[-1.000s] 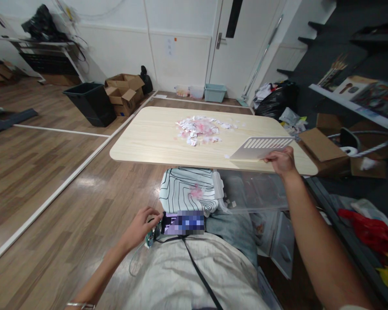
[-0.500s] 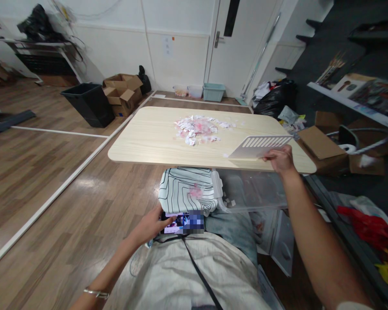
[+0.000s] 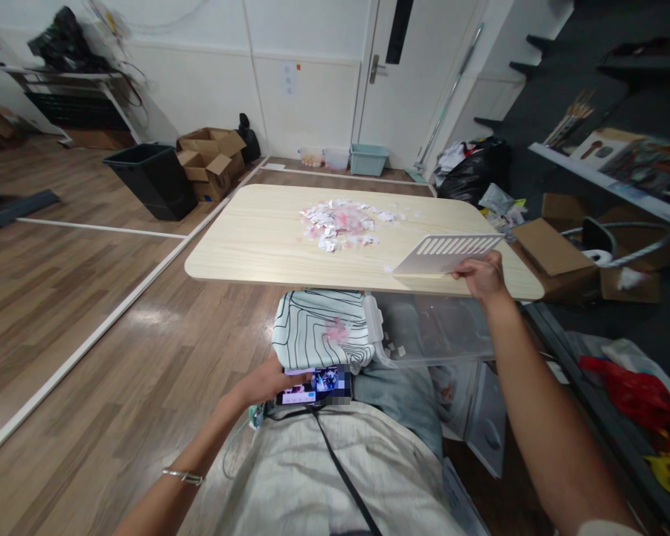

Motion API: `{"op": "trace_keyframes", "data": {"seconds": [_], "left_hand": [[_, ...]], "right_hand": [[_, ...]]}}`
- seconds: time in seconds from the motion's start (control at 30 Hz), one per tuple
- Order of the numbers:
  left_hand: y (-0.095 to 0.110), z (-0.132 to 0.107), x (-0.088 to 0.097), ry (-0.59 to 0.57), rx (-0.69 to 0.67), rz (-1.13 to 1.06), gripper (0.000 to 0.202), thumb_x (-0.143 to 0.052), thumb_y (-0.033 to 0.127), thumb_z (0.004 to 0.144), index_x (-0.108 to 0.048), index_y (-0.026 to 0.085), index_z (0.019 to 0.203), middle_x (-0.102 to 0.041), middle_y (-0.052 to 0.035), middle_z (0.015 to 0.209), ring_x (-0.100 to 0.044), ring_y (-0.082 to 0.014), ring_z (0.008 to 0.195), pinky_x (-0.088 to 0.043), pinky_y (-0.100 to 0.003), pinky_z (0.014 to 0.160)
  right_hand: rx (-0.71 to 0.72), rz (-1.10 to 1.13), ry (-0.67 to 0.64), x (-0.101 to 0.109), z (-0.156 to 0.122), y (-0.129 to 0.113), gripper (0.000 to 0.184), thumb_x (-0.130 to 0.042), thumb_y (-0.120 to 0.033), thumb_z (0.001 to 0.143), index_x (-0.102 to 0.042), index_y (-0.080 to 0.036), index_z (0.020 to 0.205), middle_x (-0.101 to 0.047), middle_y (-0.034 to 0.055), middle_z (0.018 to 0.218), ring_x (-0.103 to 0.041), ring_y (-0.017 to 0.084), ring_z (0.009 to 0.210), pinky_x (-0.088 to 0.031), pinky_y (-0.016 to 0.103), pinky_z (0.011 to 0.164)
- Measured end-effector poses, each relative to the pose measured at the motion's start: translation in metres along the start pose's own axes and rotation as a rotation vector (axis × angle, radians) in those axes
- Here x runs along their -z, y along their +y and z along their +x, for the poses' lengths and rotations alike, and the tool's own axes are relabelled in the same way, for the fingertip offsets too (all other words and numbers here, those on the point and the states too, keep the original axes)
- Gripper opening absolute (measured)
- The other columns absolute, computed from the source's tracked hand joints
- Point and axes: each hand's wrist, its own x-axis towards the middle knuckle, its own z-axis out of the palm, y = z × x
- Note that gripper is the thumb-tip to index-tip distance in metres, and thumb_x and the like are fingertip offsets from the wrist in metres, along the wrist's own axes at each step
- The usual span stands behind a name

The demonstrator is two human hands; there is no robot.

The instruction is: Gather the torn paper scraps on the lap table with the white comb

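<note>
My right hand [image 3: 483,275] is closed on the lower right of a white slotted panel [image 3: 424,257], which stands tilted on the pale wooden tabletop [image 3: 246,253]. A pile of torn white scraps with pink bits [image 3: 343,219] lies mid-table, left of the panel. My left hand [image 3: 263,381] reaches over a phone [image 3: 318,385] lying on my lap, a digit stretched across its lit screen. Its other fingers are partly hidden by a pale cloth item with black lines [image 3: 318,320], which has a pink smudge on it.
A clear plastic bin [image 3: 441,327] with a few small pale pieces sits under the table's front edge. Open cardboard boxes [image 3: 558,253] stand at the right. Across the floor are a black waste bin [image 3: 153,182] and more cartons [image 3: 209,160]. Shelving runs along the right.
My left hand has shifted slightly and its digit lies further across the phone; the screen picture differs. My right hand and the slotted panel have barely moved.
</note>
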Motion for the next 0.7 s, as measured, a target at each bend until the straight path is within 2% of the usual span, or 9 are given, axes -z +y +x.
{"op": "trace_keyframes", "data": {"seconds": [0.07,0.13,0.23,0.37,0.53,0.7], "left_hand": [[-0.001,0.001,0.004,-0.058,-0.029,-0.061,0.066,-0.083,0.074,0.089,-0.093,0.029,0.137,-0.088,-0.0099,0.152,-0.074,-0.0485,0.152,-0.053,-0.058,0.137],[-0.002,0.002,0.007,-0.059,-0.016,-0.064,0.065,-0.081,0.073,0.09,-0.093,0.029,0.137,-0.087,-0.0102,0.154,-0.07,-0.0495,0.158,-0.048,-0.06,0.141],[-0.004,0.003,0.013,-0.078,0.009,-0.057,0.066,-0.082,0.07,0.088,-0.092,0.028,0.137,-0.085,-0.01,0.158,-0.069,-0.0499,0.159,-0.048,-0.058,0.141],[-0.005,0.0,0.022,-0.113,0.036,-0.103,0.06,-0.091,0.073,0.077,-0.095,0.033,0.122,-0.091,-0.0069,0.146,-0.077,-0.046,0.146,-0.054,-0.058,0.135],[-0.005,-0.01,0.033,-0.156,0.115,-0.117,0.06,-0.087,0.081,0.078,-0.096,0.033,0.112,-0.095,-0.0078,0.125,-0.084,-0.0412,0.124,-0.066,-0.052,0.114],[-0.009,-0.016,0.031,-0.108,0.168,-0.029,0.065,-0.09,0.075,0.072,-0.094,0.03,0.119,-0.094,-0.0092,0.125,-0.083,-0.0396,0.115,-0.068,-0.048,0.104]], "right_hand": [[-0.002,0.004,0.001,0.0,0.0,-0.001,0.047,-0.093,-0.029,0.043,-0.047,-0.028,0.055,-0.058,-0.0015,0.052,-0.052,0.015,0.043,-0.046,0.029,0.037],[-0.002,0.006,0.001,-0.001,-0.001,-0.002,0.045,-0.092,-0.029,0.043,-0.049,-0.028,0.055,-0.059,-0.0011,0.053,-0.052,0.015,0.044,-0.046,0.028,0.037],[-0.002,0.006,-0.003,-0.001,-0.002,-0.003,0.043,-0.091,-0.028,0.043,-0.05,-0.027,0.055,-0.058,-0.0012,0.052,-0.052,0.015,0.044,-0.046,0.028,0.037],[0.003,0.008,0.002,-0.003,-0.002,-0.004,0.047,-0.091,-0.029,0.043,-0.046,-0.028,0.056,-0.058,-0.0018,0.052,-0.051,0.015,0.043,-0.045,0.028,0.037],[0.002,0.005,-0.001,-0.003,-0.002,-0.004,0.053,-0.091,-0.029,0.043,-0.04,-0.03,0.057,-0.054,-0.0031,0.048,-0.049,0.016,0.041,-0.046,0.031,0.036],[0.007,0.002,-0.002,-0.001,-0.001,-0.002,0.054,-0.091,-0.028,0.045,-0.039,-0.03,0.057,-0.053,-0.003,0.048,-0.05,0.014,0.041,-0.046,0.029,0.037]]}}
